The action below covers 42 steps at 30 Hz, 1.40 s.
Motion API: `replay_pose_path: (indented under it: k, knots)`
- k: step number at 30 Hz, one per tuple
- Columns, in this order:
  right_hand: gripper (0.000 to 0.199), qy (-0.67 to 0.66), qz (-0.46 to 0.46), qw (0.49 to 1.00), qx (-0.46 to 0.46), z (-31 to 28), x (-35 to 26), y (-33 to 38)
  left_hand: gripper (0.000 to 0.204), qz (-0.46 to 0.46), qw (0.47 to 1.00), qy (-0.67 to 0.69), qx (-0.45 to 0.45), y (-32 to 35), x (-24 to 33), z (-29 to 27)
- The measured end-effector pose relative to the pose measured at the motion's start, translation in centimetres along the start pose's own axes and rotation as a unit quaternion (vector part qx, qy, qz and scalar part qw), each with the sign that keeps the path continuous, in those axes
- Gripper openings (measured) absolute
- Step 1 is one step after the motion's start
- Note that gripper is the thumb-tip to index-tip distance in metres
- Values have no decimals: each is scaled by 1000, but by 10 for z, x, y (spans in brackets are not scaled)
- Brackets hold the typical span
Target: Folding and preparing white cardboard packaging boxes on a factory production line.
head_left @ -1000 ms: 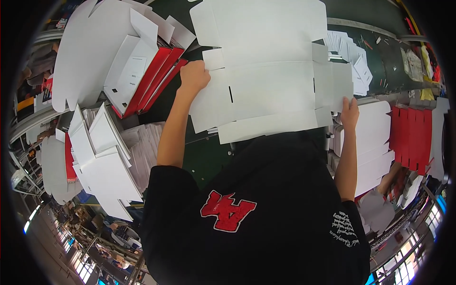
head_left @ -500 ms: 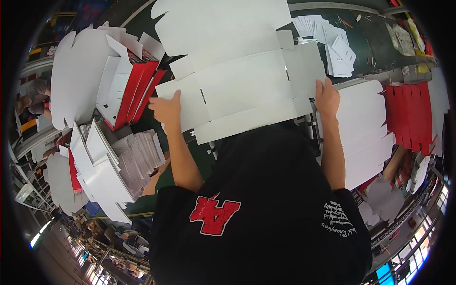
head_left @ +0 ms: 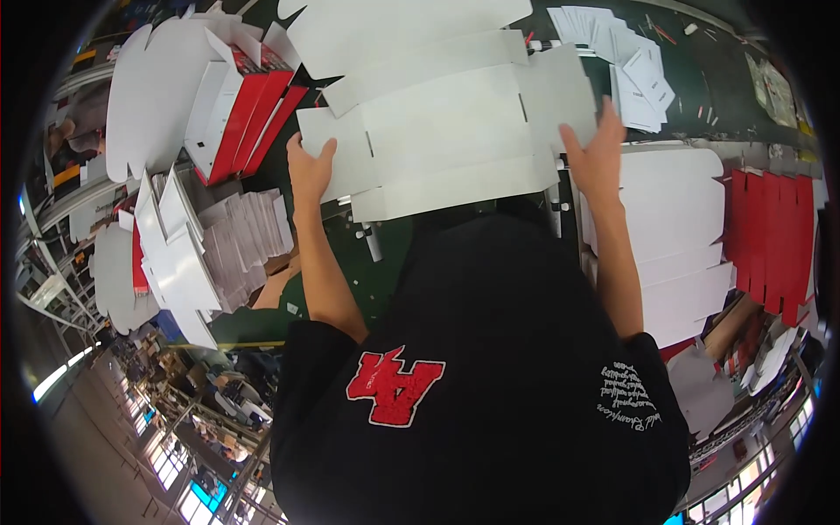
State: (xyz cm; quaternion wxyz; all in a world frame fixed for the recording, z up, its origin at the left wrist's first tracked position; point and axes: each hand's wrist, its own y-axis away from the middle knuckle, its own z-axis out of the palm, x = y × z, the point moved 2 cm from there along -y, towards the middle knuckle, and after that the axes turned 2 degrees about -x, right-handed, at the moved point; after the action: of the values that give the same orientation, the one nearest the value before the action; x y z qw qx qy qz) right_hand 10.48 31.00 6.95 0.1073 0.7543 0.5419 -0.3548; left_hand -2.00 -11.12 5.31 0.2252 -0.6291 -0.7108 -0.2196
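A flat, die-cut cardboard box blank, pale grey-white with creases and slots, lies unfolded in front of me. Its large rounded flap reaches toward the top of the picture. At its left side flap is my left hand, thumb and fingers apart, close to the flap's outer edge. By the right side flap, my right hand has its fingers spread and thumb pointing inward. Neither hand grips the cardboard. Whether the fingertips touch it is hard to tell. Small metal fittings stick out below the blank's near edge.
Red and white open boxes stand at the left, above stacked white booklets. Fanned white leaflets lie on the green table at the back right. White blanks and red cartons are piled at the right.
The view has shifted, so the blank and boxes sit higher in the picture. My right hand's fingers have spread wider. My left hand has turned, its fingers now pointing more away from me.
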Motion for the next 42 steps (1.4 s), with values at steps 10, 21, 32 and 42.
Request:
replay_pose_path:
  k: [10,21,32,42]
  knots:
    - [49,78,75,976,-191,18,13,69,47,-43,970,-228,-70,124,-5,24]
    - [61,101,-119,956,-250,90,-39,47,42,-175,984,23,-29,93,-34,24]
    - [63,138,-71,969,-189,101,-35,56,29,-331,824,459,-35,100,-32,38]
    - [79,103,123,984,-72,16,-1,54,65,256,946,-136,-143,112,31,16]
